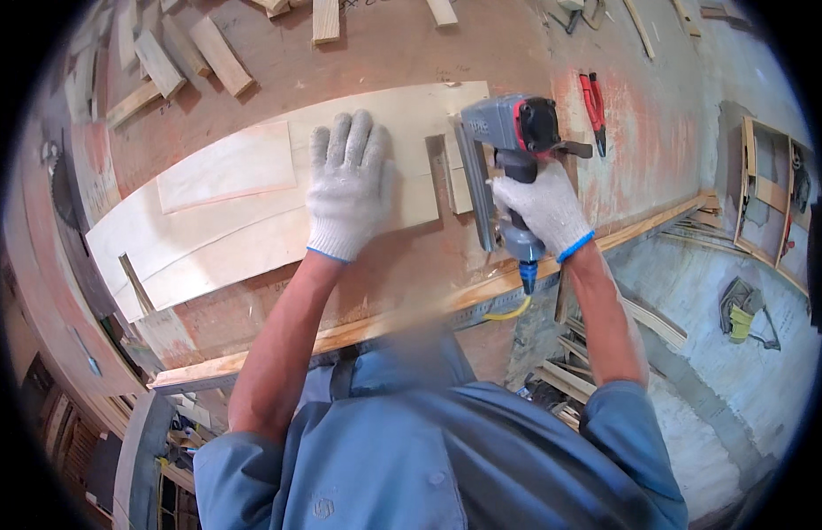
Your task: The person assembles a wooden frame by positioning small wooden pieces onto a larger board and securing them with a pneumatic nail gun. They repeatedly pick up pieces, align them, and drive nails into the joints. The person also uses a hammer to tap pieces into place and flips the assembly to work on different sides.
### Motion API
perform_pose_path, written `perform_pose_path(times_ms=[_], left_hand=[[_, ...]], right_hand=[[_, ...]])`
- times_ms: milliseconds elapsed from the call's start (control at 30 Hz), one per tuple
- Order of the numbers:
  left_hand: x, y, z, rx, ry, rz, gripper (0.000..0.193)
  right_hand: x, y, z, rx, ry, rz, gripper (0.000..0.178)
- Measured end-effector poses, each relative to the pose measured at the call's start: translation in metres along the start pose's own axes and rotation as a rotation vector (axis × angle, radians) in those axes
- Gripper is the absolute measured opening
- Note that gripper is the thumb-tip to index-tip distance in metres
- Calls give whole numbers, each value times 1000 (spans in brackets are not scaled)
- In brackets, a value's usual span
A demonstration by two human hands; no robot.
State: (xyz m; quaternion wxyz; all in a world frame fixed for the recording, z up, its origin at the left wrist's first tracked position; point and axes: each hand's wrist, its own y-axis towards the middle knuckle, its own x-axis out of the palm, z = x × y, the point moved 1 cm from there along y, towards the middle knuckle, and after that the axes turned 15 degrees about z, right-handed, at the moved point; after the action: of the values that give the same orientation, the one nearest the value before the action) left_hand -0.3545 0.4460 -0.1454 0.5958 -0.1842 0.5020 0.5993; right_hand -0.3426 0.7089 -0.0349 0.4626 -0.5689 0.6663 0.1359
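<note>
My left hand (347, 190), in a white knit glove with a blue cuff edge, lies flat with fingers stretched on a pale, curved plywood panel (225, 252). A thin, lighter rectangular piece (230, 168) rests on that panel to the left of the hand. Narrow slots show near both panel ends. My right hand (548, 208), gloved alike, is wrapped round the handle of a grey and black pneumatic nail gun (490, 124). The gun's long magazine lies over the panel's right end; whether its nose touches the wood I cannot tell. A yellow air hose (508, 314) trails below its blue coupling.
Red-handled pliers (593, 104) lie right of the nail gun. Several wood offcuts (221, 57) are scattered at the far left and back. A wooden strip (340, 336) edges the bench nearest me. On the floor at right lie a wooden frame (769, 194) and scrap wood (650, 322).
</note>
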Motion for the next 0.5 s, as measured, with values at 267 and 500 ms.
perform_pose_path(times_ms=[267, 500], left_hand=[[-1, -2, 3, -5, 9, -19, 49], [-2, 3, 0, 11, 18, -8, 48]], right_hand=[[-8, -26, 7, 63, -2, -37, 41], [-8, -47, 9, 141, 18, -81, 24]])
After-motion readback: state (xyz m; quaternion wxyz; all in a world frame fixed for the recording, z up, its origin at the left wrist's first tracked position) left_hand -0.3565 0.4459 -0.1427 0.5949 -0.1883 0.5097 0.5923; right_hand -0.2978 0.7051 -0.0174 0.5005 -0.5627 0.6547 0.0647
